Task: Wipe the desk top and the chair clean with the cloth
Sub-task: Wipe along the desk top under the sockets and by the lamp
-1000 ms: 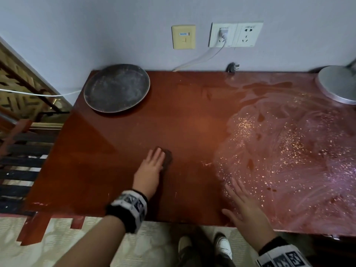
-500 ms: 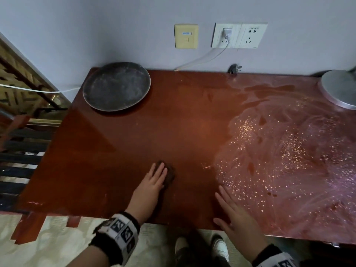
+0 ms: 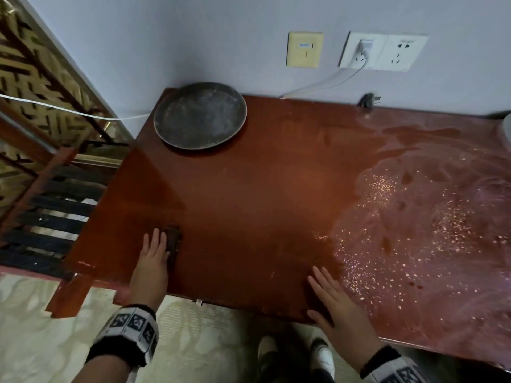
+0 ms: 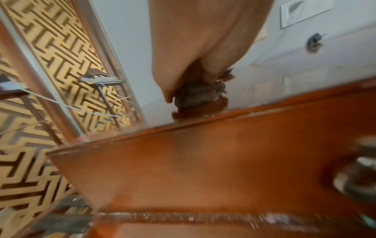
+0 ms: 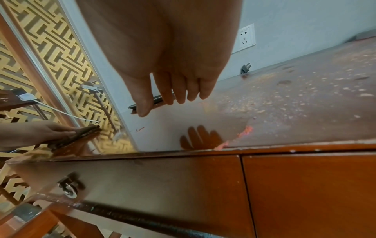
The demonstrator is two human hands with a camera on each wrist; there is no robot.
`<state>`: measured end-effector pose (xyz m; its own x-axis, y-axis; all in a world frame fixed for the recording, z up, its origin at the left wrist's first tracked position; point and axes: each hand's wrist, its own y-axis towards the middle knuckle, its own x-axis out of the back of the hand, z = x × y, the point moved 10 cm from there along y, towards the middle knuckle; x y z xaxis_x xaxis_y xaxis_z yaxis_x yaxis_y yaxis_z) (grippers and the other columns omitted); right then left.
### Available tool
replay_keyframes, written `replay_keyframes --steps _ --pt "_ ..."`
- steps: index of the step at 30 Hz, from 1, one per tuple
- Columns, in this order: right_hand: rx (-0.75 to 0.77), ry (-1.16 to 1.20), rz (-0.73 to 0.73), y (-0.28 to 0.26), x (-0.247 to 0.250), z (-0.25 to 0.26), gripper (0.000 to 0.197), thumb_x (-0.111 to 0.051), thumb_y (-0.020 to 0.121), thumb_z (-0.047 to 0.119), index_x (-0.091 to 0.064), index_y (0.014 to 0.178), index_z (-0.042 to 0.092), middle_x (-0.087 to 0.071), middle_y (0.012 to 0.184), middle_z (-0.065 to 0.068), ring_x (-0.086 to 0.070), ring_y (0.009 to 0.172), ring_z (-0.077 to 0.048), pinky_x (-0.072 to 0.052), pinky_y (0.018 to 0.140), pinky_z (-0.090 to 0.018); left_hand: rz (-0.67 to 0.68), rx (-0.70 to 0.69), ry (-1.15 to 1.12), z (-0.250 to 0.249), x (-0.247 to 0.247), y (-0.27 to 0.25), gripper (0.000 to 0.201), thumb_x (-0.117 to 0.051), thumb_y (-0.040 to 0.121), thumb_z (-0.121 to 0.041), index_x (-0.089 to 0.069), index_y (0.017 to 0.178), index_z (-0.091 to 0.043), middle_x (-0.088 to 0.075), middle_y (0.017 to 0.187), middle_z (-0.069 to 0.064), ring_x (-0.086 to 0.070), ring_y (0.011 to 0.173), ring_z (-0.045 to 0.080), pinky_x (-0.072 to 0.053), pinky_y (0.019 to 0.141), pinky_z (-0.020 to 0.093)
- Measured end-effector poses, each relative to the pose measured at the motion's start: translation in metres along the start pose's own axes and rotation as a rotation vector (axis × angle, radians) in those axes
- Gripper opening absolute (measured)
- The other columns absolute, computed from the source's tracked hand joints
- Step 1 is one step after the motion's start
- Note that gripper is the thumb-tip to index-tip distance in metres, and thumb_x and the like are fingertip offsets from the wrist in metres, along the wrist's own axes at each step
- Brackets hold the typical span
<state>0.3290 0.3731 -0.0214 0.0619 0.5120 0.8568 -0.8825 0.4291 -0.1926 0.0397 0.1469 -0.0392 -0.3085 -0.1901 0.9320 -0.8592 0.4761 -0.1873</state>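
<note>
The reddish-brown desk top [image 3: 249, 194] fills the head view. My left hand [image 3: 154, 248] lies flat with straight fingers on a small dark brown cloth [image 3: 174, 240] near the desk's front left corner. In the left wrist view the fingers [image 4: 203, 48] press the crumpled cloth [image 4: 200, 98] onto the wood. My right hand [image 3: 333, 295] is spread, fingers straight, over the front edge of the desk. It holds nothing and floats a little above its reflection in the right wrist view [image 5: 173, 83]. A dusty, speckled, smeared patch [image 3: 431, 230] covers the desk's right part.
A round dark tray [image 3: 199, 116] sits at the back left corner. A loose black plug [image 3: 369, 100] lies by the wall under the sockets [image 3: 383, 52]. A wooden frame with dark slats [image 3: 47, 217] stands left of the desk. My shoes [image 3: 322, 357] are below the front edge.
My left hand has slid the cloth leftward along the front of the desk. The right hand has stayed by the front edge, and my view has swung left.
</note>
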Motion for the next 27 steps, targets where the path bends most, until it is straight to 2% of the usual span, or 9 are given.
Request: replay_keyframes --steps 3,5,8,12,14,18,21,24,27 --pt "-0.030 0.031 0.092 -0.003 -0.004 -0.001 0.069 -0.049 0.095 0.035 0.003 0.140 0.031 0.015 0.148 0.019 0.034 0.117 0.026 0.009 0.113 -0.017 -0.098 -0.253 -0.123 -0.053 -0.017 -0.035 0.043 -0.045 0.095 -0.003 -0.044 0.138 -0.001 -0.032 0.149 0.008 -0.008 0.144 0.012 -0.035 0.109 0.039" --pt "-0.094 0.015 0.088 -0.003 0.000 -0.007 0.067 -0.044 0.096 0.038 0.004 0.142 0.035 0.018 0.148 0.024 0.028 0.123 0.023 0.000 0.118 -0.024 -0.051 -0.383 -0.123 -0.101 -0.040 -0.056 0.044 -0.035 0.094 -0.015 -0.048 0.134 -0.001 -0.041 0.144 0.009 -0.002 0.145 0.007 -0.021 0.111 0.027" --pt "-0.131 0.078 0.067 -0.004 0.005 -0.013 0.065 -0.050 0.095 0.032 -0.012 0.147 0.026 0.008 0.150 0.019 0.010 0.139 0.004 -0.009 0.117 -0.022 0.027 -0.463 -0.046 -0.165 -0.070 -0.068 0.047 -0.029 0.095 -0.022 -0.043 0.136 -0.004 -0.041 0.146 0.009 -0.008 0.146 0.016 -0.013 0.114 0.030" --pt "-0.168 0.110 -0.079 -0.015 0.023 -0.027 0.065 -0.063 0.088 0.021 -0.029 0.144 0.021 -0.009 0.150 0.015 -0.003 0.136 0.006 -0.037 0.105 -0.023 0.089 -0.580 0.100 -0.236 -0.092 -0.066 0.049 -0.032 0.089 -0.020 -0.053 0.131 -0.006 -0.048 0.141 0.010 -0.028 0.135 0.023 -0.016 0.110 0.036" --pt "-0.212 0.111 -0.090 -0.022 0.026 -0.036 0.067 -0.062 0.089 0.023 -0.026 0.144 0.024 -0.007 0.149 0.019 -0.001 0.136 0.009 -0.037 0.098 -0.013 0.140 -0.643 0.101 -0.255 -0.103 -0.073 0.050 -0.032 0.087 -0.021 -0.057 0.128 -0.007 -0.051 0.139 0.010 -0.031 0.134 0.024 -0.025 0.109 0.033" --pt "-0.261 0.131 -0.073 -0.035 0.030 -0.050 0.066 -0.056 0.092 0.026 -0.019 0.146 0.027 0.000 0.147 0.023 0.001 0.138 0.005 -0.023 0.101 -0.008 0.099 -0.608 0.145 -0.245 -0.085 -0.067 0.050 -0.032 0.088 -0.017 -0.057 0.129 -0.006 -0.048 0.141 0.011 -0.042 0.133 0.023 -0.043 0.100 0.030" --pt "-0.290 0.150 -0.082 -0.046 0.035 -0.058 0.065 -0.054 0.093 0.028 -0.015 0.144 0.031 0.000 0.149 0.023 0.003 0.139 0.004 -0.023 0.102 -0.009 0.117 -0.385 0.116 -0.200 -0.067 -0.031 0.049 -0.023 0.103 -0.016 -0.015 0.150 -0.006 -0.004 0.159 0.009 0.004 0.146 0.020 -0.015 0.118 0.032" --pt "-0.315 0.177 -0.127 -0.060 0.042 -0.068 0.062 -0.057 0.091 0.029 -0.018 0.140 0.031 -0.008 0.147 0.020 -0.003 0.140 0.000 -0.013 0.105 -0.012 0.066 -0.434 0.064 -0.188 -0.073 -0.041 0.051 -0.014 0.104 -0.027 -0.030 0.146 -0.003 -0.022 0.155 0.010 -0.004 0.145 0.021 -0.029 0.113 0.035" --pt "-0.327 0.204 -0.164 -0.072 0.046 -0.076 0.063 -0.062 0.088 0.021 -0.024 0.138 0.025 -0.014 0.145 0.017 -0.011 0.140 -0.004 -0.012 0.106 -0.013 0.067 -0.583 -0.012 -0.203 -0.097 -0.107 0.049 -0.010 0.104 -0.028 -0.032 0.142 -0.006 -0.031 0.152 0.008 -0.011 0.145 0.023 -0.020 0.112 0.034"
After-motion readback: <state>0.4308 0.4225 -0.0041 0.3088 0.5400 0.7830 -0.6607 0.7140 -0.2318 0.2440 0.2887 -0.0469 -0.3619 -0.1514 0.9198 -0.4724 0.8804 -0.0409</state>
